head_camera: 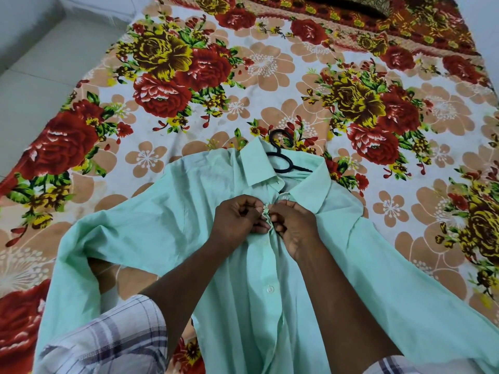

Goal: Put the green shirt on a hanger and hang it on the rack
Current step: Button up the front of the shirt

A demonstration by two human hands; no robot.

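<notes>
Both forearms enter from the bottom edge of the frame and converge at centre, over the front opening of the green shirt (pixel 189 211). The left hand (pixel 240 217) is knuckles-up, fingers curled, pinching the left edge of the front opening just below the collar. The right hand (pixel 294 225) sits directly beside it, touching at the fingertips, fingers curled and pinching the opposite edge at the same height. The cloth between the 2 hands is bunched into a small ridge; whether a button sits inside that ridge cannot be told. A plaid sleeve (pixel 108 341) covers the left upper arm at lower left, and a strip of similar plaid shows at the lower right edge. The shirt lies front-up on a floral bedsheet (pixel 243 76), collar toward the top of the frame, body running off the bottom edge, 1 sleeve spread toward lower left and the other toward lower right. 1 white button (pixel 270 288) shows on the front strip below the hands, in the lower centre. A black hanger (pixel 283 164) lies inside the neck opening: its hook and ring project above the collar at frame centre, while its shoulders are hidden under the cloth. Pale flooring (pixel 32 63) fills the upper left corner, beside the sheet.
</notes>
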